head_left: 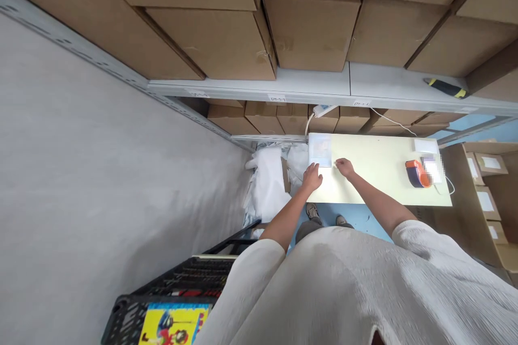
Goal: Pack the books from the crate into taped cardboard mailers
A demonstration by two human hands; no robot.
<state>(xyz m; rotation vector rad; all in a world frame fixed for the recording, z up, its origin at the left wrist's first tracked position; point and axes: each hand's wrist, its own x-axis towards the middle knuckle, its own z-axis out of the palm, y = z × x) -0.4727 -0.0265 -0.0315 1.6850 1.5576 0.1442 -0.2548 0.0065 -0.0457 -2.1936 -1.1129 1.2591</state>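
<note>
Bright, diffuse light fills the scene, leaving soft shadows under the steel shelf [251, 86] and faint glare on the pale worktop [380, 156], while the wide lens bows the edges and pixelation obscures a label [432, 170].

a grey wall [101, 172] runs down the left of a narrow storeroom aisle, alongside grey steel shelving [246, 86] stacked with brown cardboard cartons [311, 29]. more cartons [263, 117] fill a lower shelf at the far end, a white power strip [324, 110] lying against them. a pale yellow table [388, 143] stands before the shelving above a blue floor [364, 221]. white plastic sheeting [267, 183] is heaped left of the table, labelled cartons [485, 202] stand at right, and a black plastic crate [174, 280] sits near left.
</note>
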